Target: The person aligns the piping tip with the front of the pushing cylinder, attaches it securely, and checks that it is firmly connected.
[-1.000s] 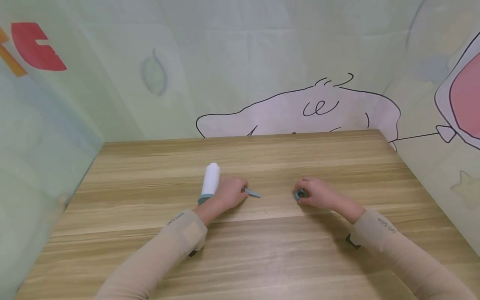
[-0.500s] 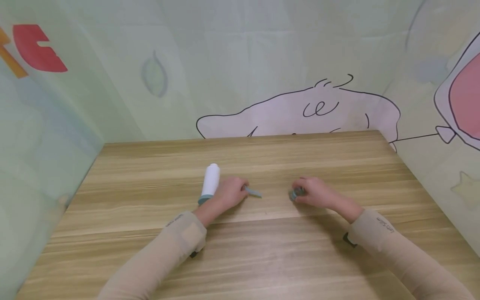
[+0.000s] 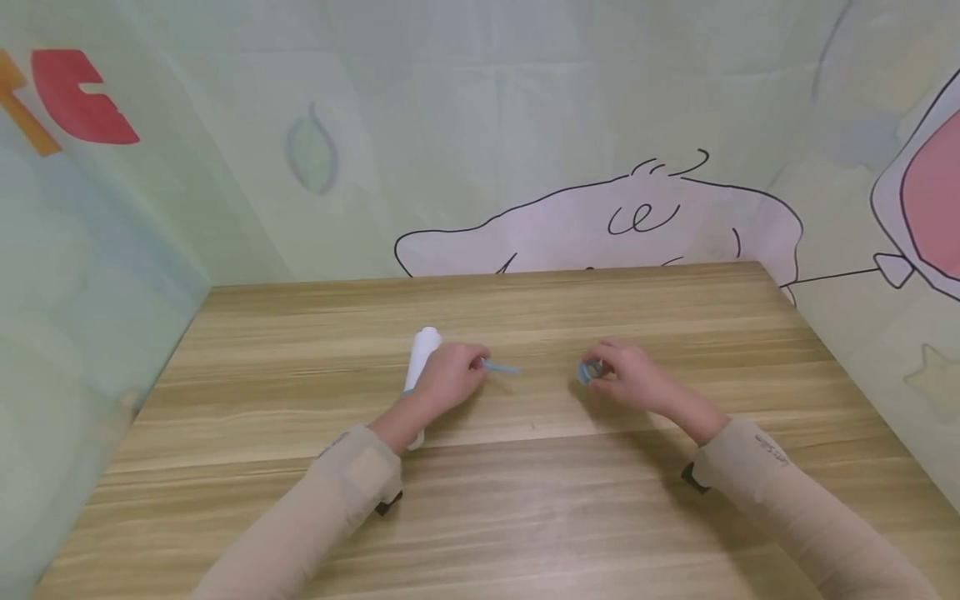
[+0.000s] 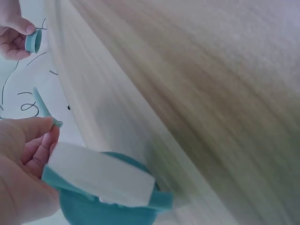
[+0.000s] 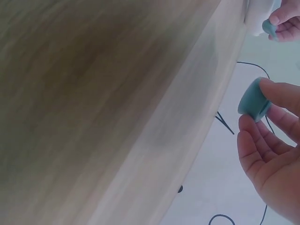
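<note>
A white bottle (image 3: 422,357) lies on the table beside my left hand, which partly covers it. The left wrist view shows its teal lid (image 4: 110,213) with a white flip spout (image 4: 103,176). My left hand (image 3: 452,373) pinches one end of a thin teal piece (image 3: 501,367) between thumb and fingers; its exact kind is unclear. Across from it, my right hand (image 3: 628,377) holds a small hollow teal cup-shaped piece (image 5: 254,99) by its rim, thumb on one side and fingers on the other. Both pieces are held above the table, apart from each other.
The wood-grain table (image 3: 525,517) reaches back to a printed fabric wall (image 3: 465,125). Another fabric wall (image 3: 90,292) borders its left edge.
My left hand has lifted the thin teal piece slightly and shifted a little left. My right hand has turned the cup-shaped piece and moved it slightly up and left. The bottle's spout has come into view.
</note>
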Demonstrator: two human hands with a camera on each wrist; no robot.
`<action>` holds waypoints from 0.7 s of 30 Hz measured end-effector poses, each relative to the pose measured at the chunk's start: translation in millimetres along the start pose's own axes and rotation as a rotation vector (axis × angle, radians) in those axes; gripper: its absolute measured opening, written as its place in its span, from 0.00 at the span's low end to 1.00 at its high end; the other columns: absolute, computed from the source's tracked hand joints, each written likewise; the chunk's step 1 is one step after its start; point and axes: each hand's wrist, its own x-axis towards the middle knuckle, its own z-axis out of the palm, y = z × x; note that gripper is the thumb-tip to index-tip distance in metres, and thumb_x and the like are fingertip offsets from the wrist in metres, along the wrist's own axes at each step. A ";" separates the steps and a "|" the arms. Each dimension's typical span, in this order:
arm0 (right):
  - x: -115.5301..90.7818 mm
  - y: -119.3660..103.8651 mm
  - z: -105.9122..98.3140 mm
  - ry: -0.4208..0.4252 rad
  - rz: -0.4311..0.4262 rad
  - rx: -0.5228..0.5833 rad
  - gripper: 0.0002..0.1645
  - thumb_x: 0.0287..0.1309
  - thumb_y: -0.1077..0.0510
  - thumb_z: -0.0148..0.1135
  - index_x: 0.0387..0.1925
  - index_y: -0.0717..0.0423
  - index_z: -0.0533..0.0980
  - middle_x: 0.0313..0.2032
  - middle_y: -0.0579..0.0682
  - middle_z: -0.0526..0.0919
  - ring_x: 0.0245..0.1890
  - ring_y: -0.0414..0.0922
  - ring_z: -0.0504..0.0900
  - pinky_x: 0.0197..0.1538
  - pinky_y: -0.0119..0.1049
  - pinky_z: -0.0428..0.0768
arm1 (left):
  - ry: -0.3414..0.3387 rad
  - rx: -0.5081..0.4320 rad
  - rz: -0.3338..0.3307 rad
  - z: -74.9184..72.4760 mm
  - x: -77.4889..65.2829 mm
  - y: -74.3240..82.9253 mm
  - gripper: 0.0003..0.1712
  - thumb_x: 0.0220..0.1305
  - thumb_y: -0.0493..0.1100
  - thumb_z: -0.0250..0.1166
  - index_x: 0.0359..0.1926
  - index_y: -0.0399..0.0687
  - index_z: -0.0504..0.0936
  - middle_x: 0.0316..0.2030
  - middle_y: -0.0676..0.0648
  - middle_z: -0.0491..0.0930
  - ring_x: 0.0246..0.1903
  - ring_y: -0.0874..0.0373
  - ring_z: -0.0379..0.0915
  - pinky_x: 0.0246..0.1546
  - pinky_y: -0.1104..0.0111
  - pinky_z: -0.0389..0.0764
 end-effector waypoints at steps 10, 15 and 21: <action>3.5 -5.6 2.9 0.070 -0.050 0.095 0.18 0.42 0.66 0.64 0.40 0.63 0.74 0.37 0.55 0.79 0.35 0.49 0.79 0.40 0.38 0.79 | 0.054 -0.051 -0.043 -5.8 -6.4 -4.3 0.13 0.53 0.38 0.62 0.42 0.42 0.80 0.30 0.49 0.82 0.26 0.61 0.74 0.29 0.71 0.75; 5.7 -9.6 4.7 0.084 -0.060 0.134 0.18 0.42 0.67 0.64 0.40 0.64 0.74 0.36 0.56 0.80 0.34 0.49 0.79 0.39 0.37 0.79 | 0.080 -0.061 -0.032 -4.3 -9.0 -7.0 0.13 0.52 0.38 0.63 0.41 0.40 0.80 0.29 0.49 0.82 0.29 0.59 0.76 0.32 0.69 0.77; 8.7 -14.9 7.3 0.083 -0.027 0.218 0.17 0.44 0.67 0.64 0.40 0.64 0.74 0.37 0.55 0.80 0.35 0.47 0.79 0.40 0.36 0.78 | 0.095 -0.083 -0.018 -3.9 -12.3 -7.1 0.12 0.51 0.37 0.63 0.40 0.39 0.81 0.28 0.48 0.83 0.30 0.58 0.78 0.33 0.68 0.78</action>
